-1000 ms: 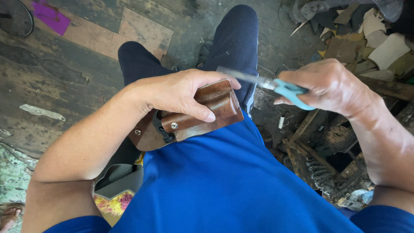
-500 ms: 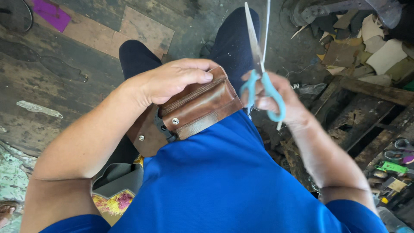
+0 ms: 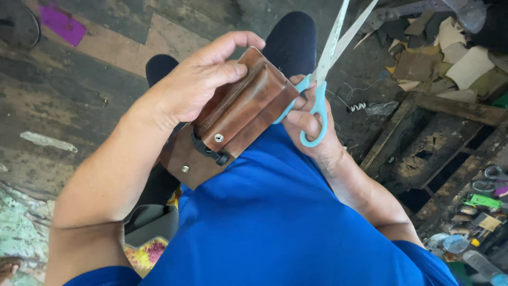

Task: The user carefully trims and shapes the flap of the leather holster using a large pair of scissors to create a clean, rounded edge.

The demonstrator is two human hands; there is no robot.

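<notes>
Person in blue shirt [image 3: 275, 222] is sitting, lap toward camera. Left hand [image 3: 198, 85] is clamping its grip on a brown leather pouch [image 3: 241, 111], held over the lap, fingers across the top. Right hand [image 3: 312, 124] is gripping blue-handled scissors [image 3: 320, 79], fingers through the loops, blades apart and pointing away. Beyond: dark wooden floor [image 3: 69, 79]; scraps [image 3: 444, 53] lying far right.

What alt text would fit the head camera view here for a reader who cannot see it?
The left hand holds a brown leather pouch with metal rivets on the person's lap, while the right hand holds light-blue-handled scissors, blades open and pointing up. Leather scraps lie on the dark floor at upper right.
</notes>
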